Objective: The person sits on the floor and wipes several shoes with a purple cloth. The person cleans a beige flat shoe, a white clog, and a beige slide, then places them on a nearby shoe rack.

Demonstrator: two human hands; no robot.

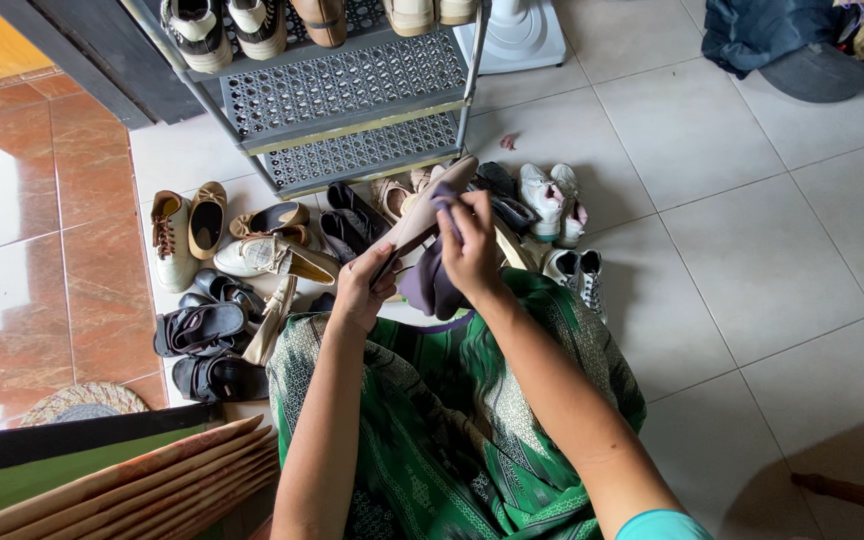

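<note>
Head view, and I'm seeing the left hand (360,290) pinching the heel end of a beige pump (422,215), sole up, slim and pointed toward the rack. Right hand (470,250) clamps a purple cloth (432,285) against the shoe's side, over the green patterned lap (452,420). Outward now: metal shoe rack (347,95) carries sneakers (227,30) on its top shelf, lower shelves bare. Loose shoes (252,255) crowd the tiled floor (732,230) at the rack's front edge.

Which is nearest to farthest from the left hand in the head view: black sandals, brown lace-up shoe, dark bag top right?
From the left hand:
1. Black sandals, on the floor to its left.
2. Brown lace-up shoe, farther left, by the rack.
3. Dark bag, far top-right corner.
</note>
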